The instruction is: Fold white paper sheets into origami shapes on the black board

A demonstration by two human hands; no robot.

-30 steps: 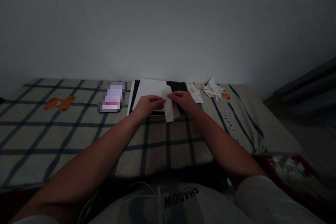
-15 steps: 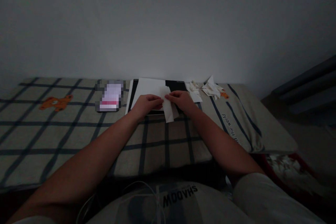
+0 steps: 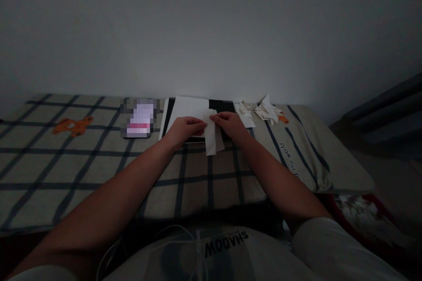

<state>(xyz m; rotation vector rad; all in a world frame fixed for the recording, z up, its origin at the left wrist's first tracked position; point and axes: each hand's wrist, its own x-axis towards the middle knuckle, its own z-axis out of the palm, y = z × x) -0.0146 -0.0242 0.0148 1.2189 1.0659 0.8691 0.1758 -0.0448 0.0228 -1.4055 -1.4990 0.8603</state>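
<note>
Between my two hands hangs a strip of white paper (image 3: 211,138), its lower end in two flaps over the front edge of a black pad or folder. My left hand (image 3: 186,131) pinches the strip's left edge between thumb and fingers. From the other side, my right hand (image 3: 229,124) pinches it near the top. A white sheet (image 3: 189,107) lies beneath and behind my hands on the black folder (image 3: 221,106), which has small white marks along its top edge. Shadow hides the curled fingertips.
A phone (image 3: 140,118) with a blurred screen lies at the left on the checked cloth (image 3: 108,167). Torn paper pieces (image 3: 267,109) are heaped right of the folder. A red bin (image 3: 362,217) with paper scraps stands low at the right. Behind the table rises a wall (image 3: 211,30).
Both hands keep their pinch on the paper strip. The strip's lower end has swung slightly left and its flaps have shifted a little. The view has moved very slightly.
</note>
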